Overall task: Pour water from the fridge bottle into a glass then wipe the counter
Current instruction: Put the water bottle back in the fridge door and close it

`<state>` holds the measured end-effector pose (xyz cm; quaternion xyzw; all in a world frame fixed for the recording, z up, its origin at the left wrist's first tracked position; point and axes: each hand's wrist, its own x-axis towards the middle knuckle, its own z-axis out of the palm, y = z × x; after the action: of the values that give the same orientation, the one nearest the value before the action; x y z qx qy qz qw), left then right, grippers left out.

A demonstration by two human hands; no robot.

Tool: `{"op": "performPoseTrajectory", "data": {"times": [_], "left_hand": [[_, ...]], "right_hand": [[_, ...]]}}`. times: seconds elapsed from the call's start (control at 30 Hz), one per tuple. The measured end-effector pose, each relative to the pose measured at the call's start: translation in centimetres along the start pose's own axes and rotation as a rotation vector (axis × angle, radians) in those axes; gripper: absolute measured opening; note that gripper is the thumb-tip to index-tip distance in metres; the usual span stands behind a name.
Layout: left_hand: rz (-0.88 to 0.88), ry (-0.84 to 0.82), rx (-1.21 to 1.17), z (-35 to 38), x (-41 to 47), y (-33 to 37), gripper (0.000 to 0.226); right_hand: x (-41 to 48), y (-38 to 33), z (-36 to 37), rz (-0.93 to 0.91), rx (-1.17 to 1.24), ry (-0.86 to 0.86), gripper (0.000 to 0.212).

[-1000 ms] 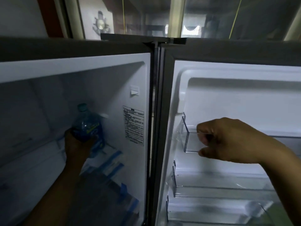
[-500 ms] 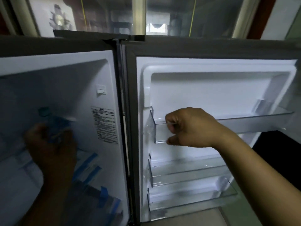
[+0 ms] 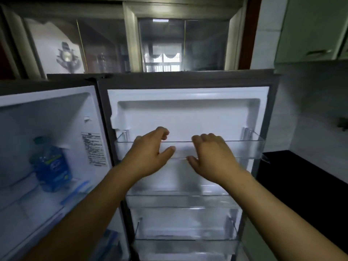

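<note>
A blue water bottle (image 3: 51,164) with a teal cap stands upright on a shelf inside the open fridge (image 3: 56,117) at the left. Nothing touches it. Both hands are over at the open fridge door (image 3: 188,113), in front of its top clear door shelf (image 3: 244,147). My left hand (image 3: 150,153) is open, fingers spread and curled, holding nothing. My right hand (image 3: 212,157) is also open, palm toward the shelf front, thumb under its lower edge. No glass is in view.
Two more clear door shelves (image 3: 184,202) sit below the top one. A black counter (image 3: 301,178) runs along the right beside the door. Glass-fronted cabinets (image 3: 131,44) are above the fridge, and a pale wall cupboard (image 3: 310,29) hangs at the upper right.
My left hand let go of the bottle and moved right to the door shelf. My right hand loosened its grip on the shelf edge. The view swung to the right.
</note>
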<state>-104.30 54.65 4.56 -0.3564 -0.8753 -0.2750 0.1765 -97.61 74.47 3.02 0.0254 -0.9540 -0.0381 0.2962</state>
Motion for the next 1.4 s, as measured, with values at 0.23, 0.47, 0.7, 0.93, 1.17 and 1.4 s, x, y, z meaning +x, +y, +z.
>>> {"op": "performPoseTrajectory", "data": {"times": [0.23, 0.47, 0.7, 0.93, 1.17, 1.4], "left_hand": [[0.029, 0.072, 0.284, 5.3, -0.3, 8.4, 0.045], [0.004, 0.029, 0.18, 1.3, -5.2, 7.6, 0.048], [-0.069, -0.097, 0.05, -5.1, -12.0, 4.8, 0.051], [-0.15, -0.131, -0.137, -11.4, -19.3, 3.1, 0.052], [-0.157, -0.025, -0.221, -17.6, -26.8, 3.2, 0.057], [-0.018, 0.638, 0.305, -24.4, -34.3, -0.6, 0.038]], "right_hand": [[-8.6, 6.9, -3.7, -0.114, 0.048, 0.022, 0.073], [-13.6, 5.5, -8.4, -0.29, 0.337, 0.368, 0.045], [-14.2, 5.4, -11.4, -0.161, 0.365, 0.68, 0.062], [-16.4, -6.4, -13.5, -0.294, 0.408, 0.78, 0.063], [-17.8, -18.2, -15.2, -0.444, 0.394, 0.724, 0.057], [-15.8, -28.6, -14.9, -0.508, 0.62, 0.744, 0.069]]}}
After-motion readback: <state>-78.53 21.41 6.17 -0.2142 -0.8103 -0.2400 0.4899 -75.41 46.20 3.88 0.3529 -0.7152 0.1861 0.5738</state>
